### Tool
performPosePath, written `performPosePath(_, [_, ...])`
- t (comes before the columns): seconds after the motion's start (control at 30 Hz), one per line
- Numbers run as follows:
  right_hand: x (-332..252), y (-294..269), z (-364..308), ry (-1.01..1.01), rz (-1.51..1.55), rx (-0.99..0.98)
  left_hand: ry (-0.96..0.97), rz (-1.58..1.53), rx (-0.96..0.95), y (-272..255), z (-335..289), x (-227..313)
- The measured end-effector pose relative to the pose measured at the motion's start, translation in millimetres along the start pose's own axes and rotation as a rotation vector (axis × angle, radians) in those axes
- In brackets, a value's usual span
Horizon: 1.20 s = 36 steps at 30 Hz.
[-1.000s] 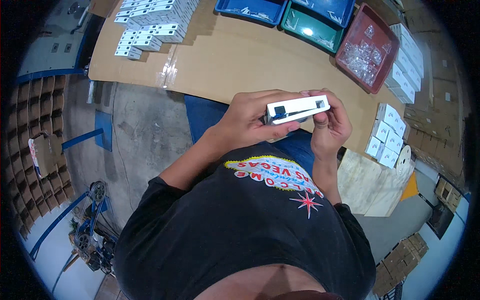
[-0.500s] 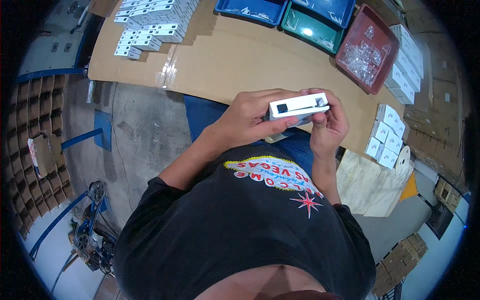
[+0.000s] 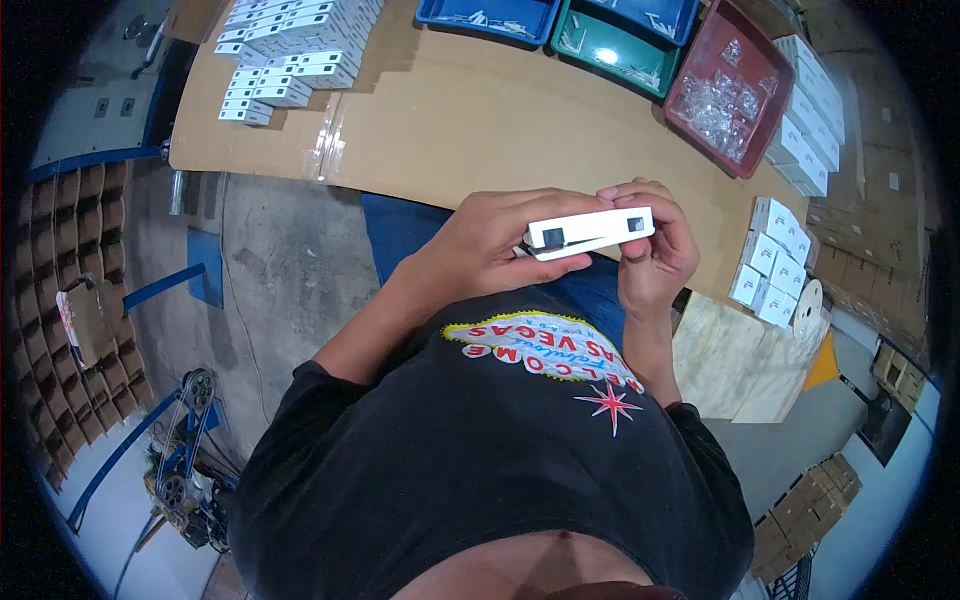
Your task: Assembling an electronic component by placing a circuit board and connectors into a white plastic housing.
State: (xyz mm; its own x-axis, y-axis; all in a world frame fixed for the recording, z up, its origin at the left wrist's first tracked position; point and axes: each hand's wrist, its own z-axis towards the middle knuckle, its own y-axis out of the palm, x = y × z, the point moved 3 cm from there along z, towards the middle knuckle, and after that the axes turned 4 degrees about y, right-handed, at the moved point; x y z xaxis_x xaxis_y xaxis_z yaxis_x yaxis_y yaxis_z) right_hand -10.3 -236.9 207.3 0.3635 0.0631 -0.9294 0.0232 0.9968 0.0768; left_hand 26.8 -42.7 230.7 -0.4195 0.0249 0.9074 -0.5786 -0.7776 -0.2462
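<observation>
A slim white box (image 3: 590, 231) is held between both hands in front of my chest, its narrow side turned up. That side bears a dark square at its left end and a smaller dark square at its right. A thin gap shows along the lower edge toward the left end. My left hand (image 3: 500, 235) grips the left end, thumb along the lower edge and fingers behind. My right hand (image 3: 660, 235) pinches the right end, thumb below and fingers over the top. The box's underside and some fingertips are hidden.
Stacked white boxes (image 3: 300, 50) fill the table's far left. Blue trays (image 3: 490, 38) and a green tray (image 3: 605, 62) hold small white pieces; a red tray (image 3: 690, 130) holds clear parts. More white boxes (image 3: 770, 260) stand at right beside a white reel (image 3: 807, 308).
The box has tilted and shifted slightly left and down in my hands. The gap at its right end has closed, and one now shows toward the left.
</observation>
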Motion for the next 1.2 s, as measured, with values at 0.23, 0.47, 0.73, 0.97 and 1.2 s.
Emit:
performPosePath(0.23, [-6.4, 1.3, 2.9, -0.005, -0.041, 0.004, -0.040, -0.033, -0.012, -0.6, 2.4, 1.0])
performPosePath(0.47, [-2.8, -1.5, 1.6, 0.028, 0.021, -0.002, 0.014, -0.026, 0.036, 3.7, 2.0, -3.2])
performPosePath(0.73, [6.8, -11.5, 10.8, 0.141, 0.026, 0.026, -0.630, -0.697, 0.447, 17.9, -3.8, -49.3])
performPosePath(0.97, [4.0, -0.1, 9.5, 0.193, -0.156, -0.066, -0.589, -1.798, 0.484, 26.6, -11.7, -78.5])
performPosePath(1.2, [-0.3, 23.0, 13.6, -0.003, -0.375, -0.124, -0.692, -1.898, 0.612, 48.1, -15.3, -76.0])
